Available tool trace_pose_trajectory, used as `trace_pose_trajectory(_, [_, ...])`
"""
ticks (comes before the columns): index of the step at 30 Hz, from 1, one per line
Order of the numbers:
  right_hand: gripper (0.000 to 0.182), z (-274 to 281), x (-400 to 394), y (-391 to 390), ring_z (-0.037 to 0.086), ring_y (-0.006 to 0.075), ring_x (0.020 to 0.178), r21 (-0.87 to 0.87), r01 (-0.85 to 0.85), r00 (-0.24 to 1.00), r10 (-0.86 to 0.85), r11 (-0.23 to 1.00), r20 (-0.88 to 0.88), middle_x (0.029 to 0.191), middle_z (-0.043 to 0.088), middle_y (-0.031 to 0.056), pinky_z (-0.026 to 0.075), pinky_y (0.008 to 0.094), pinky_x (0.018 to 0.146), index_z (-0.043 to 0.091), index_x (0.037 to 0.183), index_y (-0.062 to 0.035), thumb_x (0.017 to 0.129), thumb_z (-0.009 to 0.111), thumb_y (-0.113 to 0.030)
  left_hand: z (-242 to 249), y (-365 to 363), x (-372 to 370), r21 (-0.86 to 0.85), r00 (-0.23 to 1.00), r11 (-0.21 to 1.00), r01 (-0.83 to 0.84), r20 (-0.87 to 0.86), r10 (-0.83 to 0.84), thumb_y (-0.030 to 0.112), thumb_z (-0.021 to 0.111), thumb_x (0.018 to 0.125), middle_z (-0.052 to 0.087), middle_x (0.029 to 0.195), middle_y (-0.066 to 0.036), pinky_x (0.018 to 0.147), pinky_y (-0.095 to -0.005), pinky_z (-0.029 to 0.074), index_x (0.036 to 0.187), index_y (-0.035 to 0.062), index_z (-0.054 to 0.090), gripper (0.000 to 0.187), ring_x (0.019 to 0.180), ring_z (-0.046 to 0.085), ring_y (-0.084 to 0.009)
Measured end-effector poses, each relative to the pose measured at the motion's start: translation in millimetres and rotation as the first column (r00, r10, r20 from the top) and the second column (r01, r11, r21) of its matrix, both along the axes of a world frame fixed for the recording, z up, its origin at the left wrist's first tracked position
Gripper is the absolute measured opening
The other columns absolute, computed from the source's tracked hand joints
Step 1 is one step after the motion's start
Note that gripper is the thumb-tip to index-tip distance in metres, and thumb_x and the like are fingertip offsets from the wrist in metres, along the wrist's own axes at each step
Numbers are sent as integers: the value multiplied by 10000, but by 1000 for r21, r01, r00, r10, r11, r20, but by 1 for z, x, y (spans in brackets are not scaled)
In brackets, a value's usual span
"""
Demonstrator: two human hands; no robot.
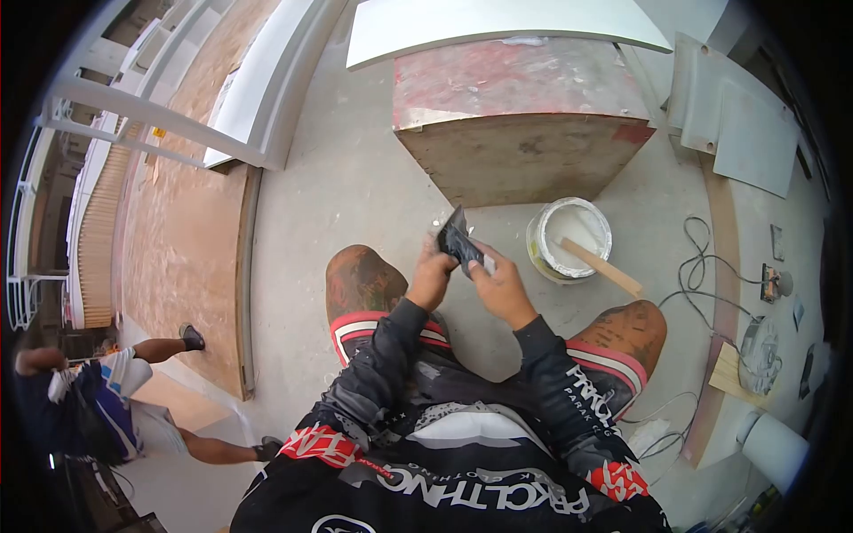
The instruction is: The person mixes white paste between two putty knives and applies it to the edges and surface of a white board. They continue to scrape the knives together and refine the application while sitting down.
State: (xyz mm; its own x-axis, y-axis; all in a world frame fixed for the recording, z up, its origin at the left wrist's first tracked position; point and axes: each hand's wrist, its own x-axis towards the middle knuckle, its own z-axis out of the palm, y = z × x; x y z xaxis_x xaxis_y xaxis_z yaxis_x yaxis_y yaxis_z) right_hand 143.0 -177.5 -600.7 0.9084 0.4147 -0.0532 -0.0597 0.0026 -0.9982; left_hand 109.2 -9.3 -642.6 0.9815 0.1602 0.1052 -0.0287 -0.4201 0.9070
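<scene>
My left hand [432,277] is closed on a dark, flat putty knife [458,238], which is tilted up in front of my knees. My right hand [501,286] meets it from the other side, its fingers closed at the lower end of the same dark blade. Whether there is a second blade in the right hand, I cannot make out. Whitish smears show around the fingers. Right of my hands stands a bucket [536,244] of white paste, its rim coated, with a wooden stick [602,267] leaning out of it.
Ahead is a stained wooden box [524,155] with a white panel [506,27] over its far edge. Cables [697,271] and tools lie at right. A large board platform [182,240] stands at left, where another person [107,400] walks.
</scene>
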Motion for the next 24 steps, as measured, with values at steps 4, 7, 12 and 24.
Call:
trace_pose_trajectory(4, [375,5,-6,-3,611,140,859,-77,-49,998,45,996,-48,960,675,124,501,297,787,558,1242,80,909,556,-93,29,-4,11,-812,947,558,-173,-292,-132,45,535,709,521,1242,-159,1001,-361,424,1391,41,398,696,1133,531,-249])
trace_pose_trajectory(7, [339,12,-15,3,622,160,888,-15,-41,995,42,999,92,972,670,154,497,306,789,571,1216,81,928,512,-88,20,0,16,-803,960,591,-69,-216,-181,87,558,686,497,1336,-171,1055,-377,383,1450,27,345,794,1209,504,-265])
trace_pose_trajectory(12, [352,12,-14,6,656,262,973,-92,-84,996,87,992,29,1037,677,204,479,357,874,576,1198,88,890,507,-69,18,-9,11,-876,938,482,-38,-198,-286,333,584,945,623,1064,-60,898,-290,455,1372,35,468,534,977,585,-138])
trace_pose_trajectory(24, [307,-47,-19,26,659,336,923,-154,182,976,-159,971,151,1004,669,255,491,377,810,589,1099,136,902,493,-79,-34,-44,10,-578,989,807,-121,-137,50,336,567,957,570,928,-25,824,-305,440,1082,20,545,341,876,491,-130])
